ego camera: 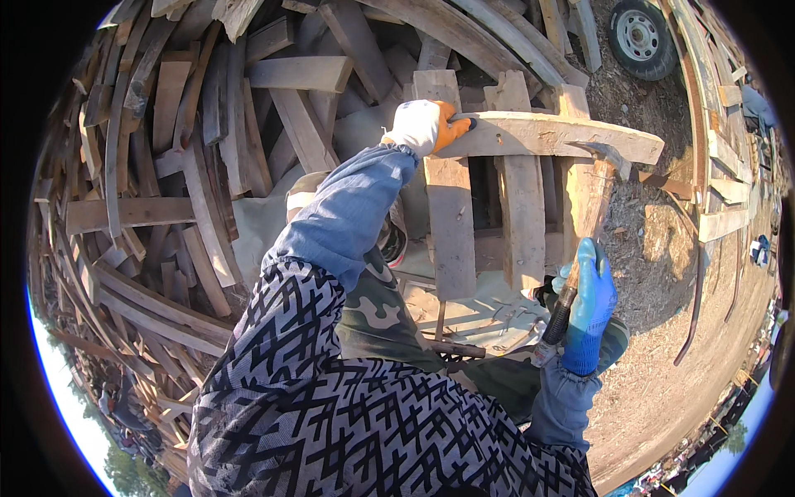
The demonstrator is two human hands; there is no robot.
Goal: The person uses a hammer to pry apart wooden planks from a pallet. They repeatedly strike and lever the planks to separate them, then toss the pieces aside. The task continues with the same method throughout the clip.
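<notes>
My left hand, in a white and orange work glove, grips the left end of a wooden plank. Small holes or nail marks show in the plank's face. It lies crosswise over three short boards, a left one, a middle one and a right one. In a blue glove, my right hand is closed around the handle of a claw hammer. The hammer's metal head is at the plank's near edge, towards its right end; whether the claw has hold of a nail cannot be made out.
Heaped timber fills the left and far side. A wheel with a tyre lies at the far right, beside a stack of planks with metal rods. Several loose nails or splinters lie on a pale sheet between my legs.
</notes>
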